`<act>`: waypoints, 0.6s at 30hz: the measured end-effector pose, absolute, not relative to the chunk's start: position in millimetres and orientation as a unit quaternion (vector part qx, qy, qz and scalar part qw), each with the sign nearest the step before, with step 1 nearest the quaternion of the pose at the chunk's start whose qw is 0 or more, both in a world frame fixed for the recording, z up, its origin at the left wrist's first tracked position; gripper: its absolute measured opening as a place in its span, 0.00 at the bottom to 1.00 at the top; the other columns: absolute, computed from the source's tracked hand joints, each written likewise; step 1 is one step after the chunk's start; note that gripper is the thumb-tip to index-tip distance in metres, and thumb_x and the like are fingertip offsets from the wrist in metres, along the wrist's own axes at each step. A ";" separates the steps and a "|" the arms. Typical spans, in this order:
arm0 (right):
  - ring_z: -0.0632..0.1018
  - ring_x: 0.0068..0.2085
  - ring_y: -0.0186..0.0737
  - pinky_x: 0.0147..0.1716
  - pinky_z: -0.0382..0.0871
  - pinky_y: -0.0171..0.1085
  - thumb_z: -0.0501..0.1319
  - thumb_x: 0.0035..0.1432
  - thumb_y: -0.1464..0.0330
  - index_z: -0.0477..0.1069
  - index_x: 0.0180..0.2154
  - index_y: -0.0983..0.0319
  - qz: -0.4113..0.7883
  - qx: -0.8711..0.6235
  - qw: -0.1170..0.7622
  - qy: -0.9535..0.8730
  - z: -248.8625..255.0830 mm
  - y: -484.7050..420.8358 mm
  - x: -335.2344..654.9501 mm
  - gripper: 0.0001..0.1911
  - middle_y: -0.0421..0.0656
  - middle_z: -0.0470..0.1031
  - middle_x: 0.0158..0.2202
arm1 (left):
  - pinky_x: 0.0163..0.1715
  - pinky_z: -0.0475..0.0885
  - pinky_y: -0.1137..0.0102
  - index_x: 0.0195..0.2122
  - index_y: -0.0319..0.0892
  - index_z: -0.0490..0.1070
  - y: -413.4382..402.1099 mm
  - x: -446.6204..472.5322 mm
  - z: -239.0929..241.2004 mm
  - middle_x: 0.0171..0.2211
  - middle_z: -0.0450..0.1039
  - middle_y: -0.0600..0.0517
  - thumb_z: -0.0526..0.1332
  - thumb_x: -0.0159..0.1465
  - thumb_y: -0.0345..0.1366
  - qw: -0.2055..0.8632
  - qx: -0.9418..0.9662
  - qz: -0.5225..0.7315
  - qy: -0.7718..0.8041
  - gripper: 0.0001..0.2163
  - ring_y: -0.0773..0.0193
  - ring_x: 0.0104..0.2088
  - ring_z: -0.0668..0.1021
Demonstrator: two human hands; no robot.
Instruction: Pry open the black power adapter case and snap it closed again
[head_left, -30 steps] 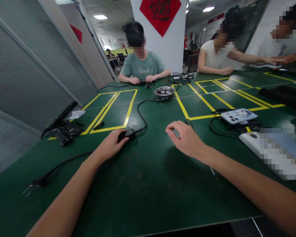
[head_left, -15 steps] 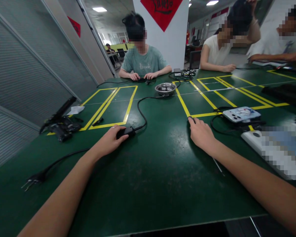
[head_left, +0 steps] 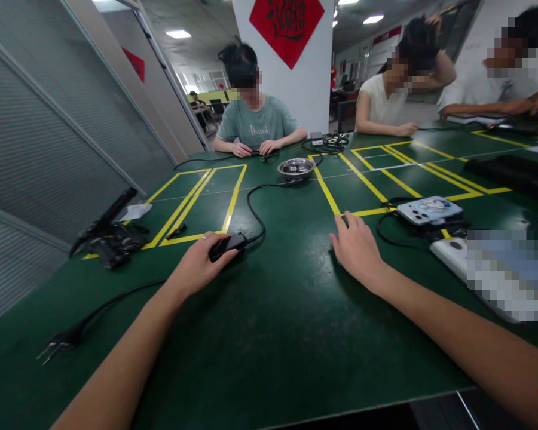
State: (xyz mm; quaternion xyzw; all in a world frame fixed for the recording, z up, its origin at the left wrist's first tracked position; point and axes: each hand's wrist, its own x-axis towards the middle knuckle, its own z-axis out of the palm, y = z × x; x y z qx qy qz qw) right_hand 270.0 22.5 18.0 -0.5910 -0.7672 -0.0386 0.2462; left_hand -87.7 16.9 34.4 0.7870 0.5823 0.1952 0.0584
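Closest to me, well to the near-left of the metal bowl (head_left: 296, 168), a two-pin plug (head_left: 56, 349) lies on the green table (head_left: 273, 346). Its cable (head_left: 116, 295) runs away under the person's left forearm. Further in, still on the near-left side of the bowl, the left hand (head_left: 197, 266) is wrapped around a black adapter (head_left: 228, 243), thumb and fingertips pinching its rear end. The adapter rests on the table, and a second lead (head_left: 255, 209) curls from its front up to the bowl's left rim.

On the bowl's near-right side the right hand (head_left: 356, 251) lies palm down and loose, fingers stretched flat on the table. I cannot tell whether anything sits beneath it. Right of that hand a phone (head_left: 428, 210) lies face down over a loop of wire.

Far left of the bowl is a heap of black gear (head_left: 110, 239). Just beyond the bowl a seated person (head_left: 255, 122) has both hands on the table. Two more people sit off to its far right.
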 end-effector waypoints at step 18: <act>0.73 0.56 0.45 0.56 0.67 0.47 0.65 0.52 0.70 0.67 0.51 0.63 0.695 -0.329 0.416 -0.486 17.1 22.4 254.7 0.23 0.51 0.70 0.57 | 0.55 0.65 0.56 0.61 0.45 0.56 -4.5 -36.3 35.5 0.56 0.62 0.43 0.53 0.65 0.51 0.086 0.812 0.213 0.536 0.26 0.50 0.53 0.70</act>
